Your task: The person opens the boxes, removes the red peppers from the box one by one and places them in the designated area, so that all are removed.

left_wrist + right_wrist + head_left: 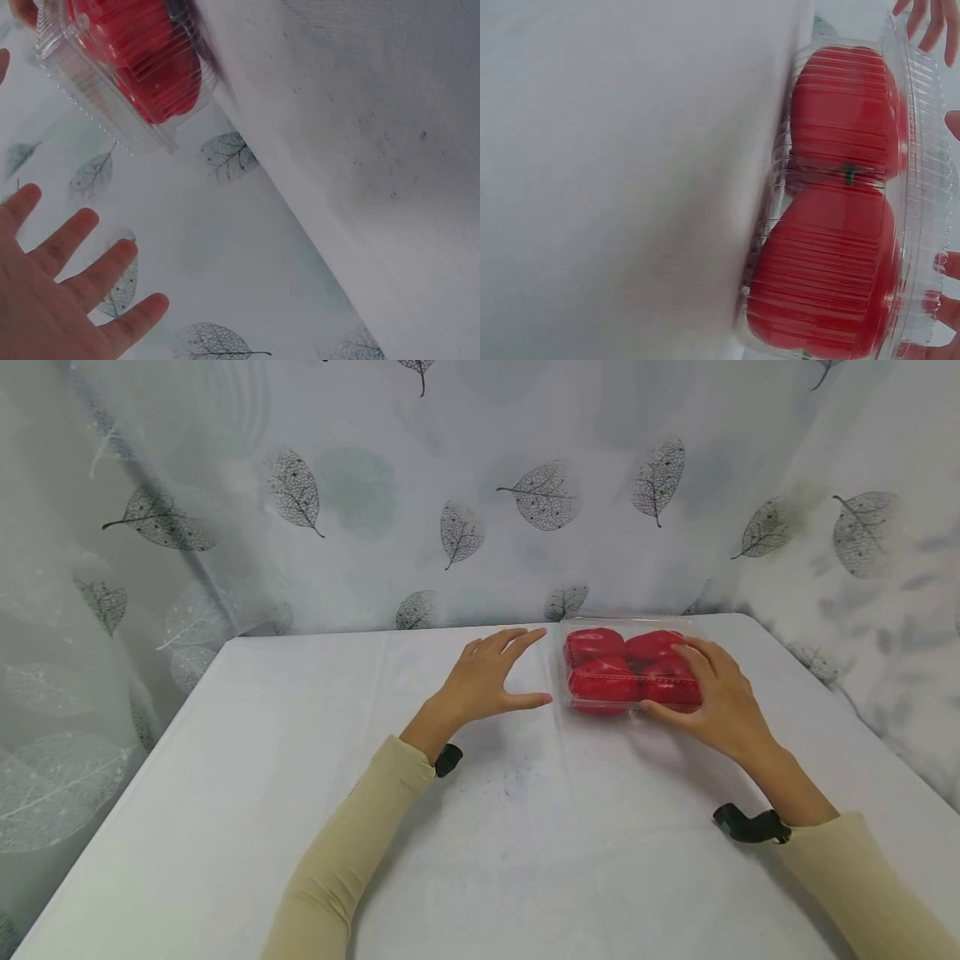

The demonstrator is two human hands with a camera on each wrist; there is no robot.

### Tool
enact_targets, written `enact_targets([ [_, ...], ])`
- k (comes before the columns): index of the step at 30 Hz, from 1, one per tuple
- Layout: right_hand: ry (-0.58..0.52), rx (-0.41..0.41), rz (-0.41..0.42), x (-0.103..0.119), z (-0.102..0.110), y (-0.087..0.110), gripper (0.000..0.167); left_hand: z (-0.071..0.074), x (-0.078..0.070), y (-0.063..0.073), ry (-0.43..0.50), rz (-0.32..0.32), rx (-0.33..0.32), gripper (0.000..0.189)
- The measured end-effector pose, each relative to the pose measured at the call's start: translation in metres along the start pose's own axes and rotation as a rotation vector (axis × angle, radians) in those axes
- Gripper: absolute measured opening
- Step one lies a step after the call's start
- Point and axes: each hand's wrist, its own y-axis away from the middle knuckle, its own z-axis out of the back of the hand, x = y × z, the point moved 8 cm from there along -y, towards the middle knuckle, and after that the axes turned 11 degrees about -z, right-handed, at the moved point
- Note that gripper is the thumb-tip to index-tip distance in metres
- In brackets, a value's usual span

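A clear plastic clamshell box (628, 623) of several red tomatoes (603, 681) is near the table's far edge, right of centre. Ribbed walls and small green stem marks show in the right wrist view, where the tomatoes (825, 255) are seen from the side. My right hand (720, 697) holds the box by its right end, thumb at the front and fingers over the top and far side. To the left of the box, my left hand (483, 681) is held with fingers spread and thumb apart, not touching it. The left wrist view shows those spread fingers (105, 274) empty.
A white cloth covers the table (480, 843), with small dark specks (517, 777) near the middle. Behind and at both sides hangs a pale curtain (360, 552) with a leaf print. Dark wrist cameras (750, 824) sit on both wrists.
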Motion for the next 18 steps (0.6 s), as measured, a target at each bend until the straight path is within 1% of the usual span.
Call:
enact_targets([
  [8,-0.071,-0.034,-0.014,-0.005,0.005,0.006,0.083,-0.01,-0.002,-0.007,0.061,-0.018,0.021,0.089],
  [14,-0.096,0.001,-0.063,-0.014,0.003,0.008,0.082,-0.018,-0.003,-0.014,0.099,-0.034,0.028,0.091],
  [18,-0.11,0.012,-0.068,-0.018,0.001,0.009,0.081,-0.023,-0.006,-0.018,0.133,-0.052,0.03,0.09],
])
